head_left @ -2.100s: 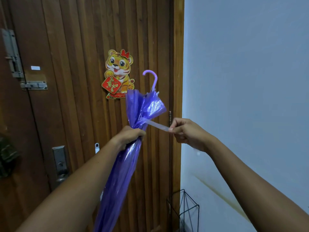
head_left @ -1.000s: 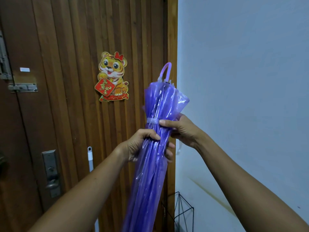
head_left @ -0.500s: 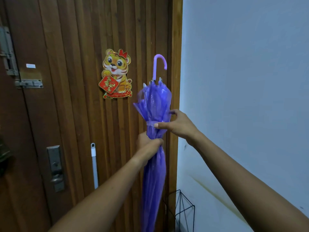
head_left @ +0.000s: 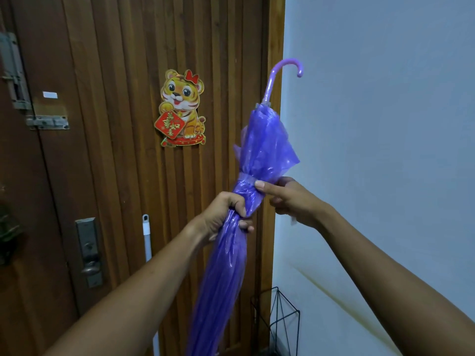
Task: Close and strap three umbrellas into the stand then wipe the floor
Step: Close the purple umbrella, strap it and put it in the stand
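While the purple umbrella (head_left: 259, 160) stands furled at centre frame, hooked handle at the top and tilted right, a pale strap (head_left: 247, 179) circles its canopy. Left hand (head_left: 226, 214), grip fully closed round the folds just below that strap! Right hand (head_left: 288, 199) presses a thumb against the strap's end, fingers curled behind. Lower right, a black wire stand (head_left: 282, 319) sits by the wooden door (head_left: 115, 73), tiger sticker (head_left: 182, 109) upper centre.
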The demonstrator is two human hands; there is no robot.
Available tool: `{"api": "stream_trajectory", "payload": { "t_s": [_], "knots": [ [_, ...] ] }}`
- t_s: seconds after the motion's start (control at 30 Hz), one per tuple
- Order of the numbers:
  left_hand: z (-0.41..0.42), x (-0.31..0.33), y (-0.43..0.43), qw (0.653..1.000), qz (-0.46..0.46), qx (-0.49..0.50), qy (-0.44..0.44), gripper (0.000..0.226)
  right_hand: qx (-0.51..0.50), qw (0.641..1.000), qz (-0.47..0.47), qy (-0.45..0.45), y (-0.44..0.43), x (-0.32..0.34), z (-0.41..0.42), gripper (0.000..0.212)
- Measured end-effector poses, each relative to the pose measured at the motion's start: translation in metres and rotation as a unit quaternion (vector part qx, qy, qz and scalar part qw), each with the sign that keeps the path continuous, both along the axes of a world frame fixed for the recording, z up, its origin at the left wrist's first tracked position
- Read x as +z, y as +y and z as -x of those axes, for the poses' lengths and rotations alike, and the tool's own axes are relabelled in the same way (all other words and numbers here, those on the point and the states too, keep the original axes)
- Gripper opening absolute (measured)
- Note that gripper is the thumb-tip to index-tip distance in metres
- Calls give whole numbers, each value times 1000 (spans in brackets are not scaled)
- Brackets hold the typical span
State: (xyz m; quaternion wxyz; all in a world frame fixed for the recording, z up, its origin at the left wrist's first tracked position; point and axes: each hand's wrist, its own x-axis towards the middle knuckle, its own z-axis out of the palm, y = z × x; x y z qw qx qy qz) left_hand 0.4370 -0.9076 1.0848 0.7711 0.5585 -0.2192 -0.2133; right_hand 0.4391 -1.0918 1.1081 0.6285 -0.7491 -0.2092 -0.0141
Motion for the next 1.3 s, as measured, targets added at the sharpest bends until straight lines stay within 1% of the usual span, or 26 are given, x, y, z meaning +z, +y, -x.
{"api": "stream_trajectory", "payload": {
  "t_s": [0.03, 0.1, 0.17, 0.23, 0.27, 0.3, 0.37, 0.43, 0.5, 0.53, 0.6, 0.67, 0.7, 0.77, 0.87, 0.93, 1.03, 1.1, 1.13, 1.2, 1.23, 1.3],
  "knots": [
    [1, 1, 1, 999, 3, -42, 4, 24, 27, 999, -30, 11, 0, -1, 0, 27],
    [0, 1, 4, 996, -13, -92, -1, 38, 44, 997, -62, -6, 2, -3, -2, 34],
    [-2, 2, 9, 995, -66, -78, -12, 45, 17, 997, -59, -49, 6, 0, -3, 37],
    [0, 0, 10, 992, -120, 2, -30, 41, -73, 993, -35, -87, 10, 2, -6, 40],
    [1, -2, 7, 989, -132, 51, -51, 40, -125, 986, -20, -105, 13, 2, -8, 40],
    [2, -6, 3, 980, -148, 99, -86, 40, -169, 978, -6, -121, 17, 0, -10, 40],
    [3, -16, -10, 951, -181, 202, -146, 43, -222, 964, 28, -145, 29, -4, -13, 38],
    [2, -23, -20, 934, -169, 285, -133, 38, -238, 952, 99, -166, 39, -4, -13, 41],
    [2, -23, -20, 923, -151, 336, -112, 21, -231, 943, 170, -168, 38, 3, -13, 43],
    [2, -21, -17, 916, -154, 353, -112, 13, -220, 944, 188, -157, 35, 7, -12, 45],
    [1, -19, -9, 912, -164, 359, -111, 9, -179, 961, 175, -121, 27, 13, -8, 46],
    [2, -16, -2, 919, -171, 341, -95, 8, -141, 974, 141, -109, 21, 16, -3, 43],
    [2, -14, 1, 930, -157, 325, -73, 8, -134, 976, 130, -113, 19, 16, -1, 42],
    [1, -9, 6, 955, -96, 282, -14, 11, -134, 975, 125, -122, 16, 16, 2, 43],
    [-1, -2, 12, 981, -40, 187, 23, 15, -135, 977, 105, -124, 8, 10, 1, 48],
    [1, -1, 14, 994, -11, 105, 27, 16, -124, 982, 77, -123, 4, 5, 0, 45],
    [3, 0, 14, 997, 10, -61, 34, 16, -47, 996, 6, -77, 4, 0, 2, 31],
    [1, 1, 12, 987, 15, -153, 37, 23, 33, 998, -33, -38, 4, -3, 0, 41],
    [0, 1, 11, 983, 14, -178, 38, 24, 62, 997, -47, -23, 5, -5, 0, 44],
    [1, 2, 10, 983, 6, -183, 25, 24, 83, 994, -67, -24, 7, -7, -2, 42],
    [3, 2, 10, 987, -6, -162, 16, 25, 72, 994, -66, -37, 7, -7, -2, 39],
    [5, 2, 10, 995, -49, -81, -3, 27, 15, 995, -55, -77, 9, -4, -1, 35]
  ]
}}
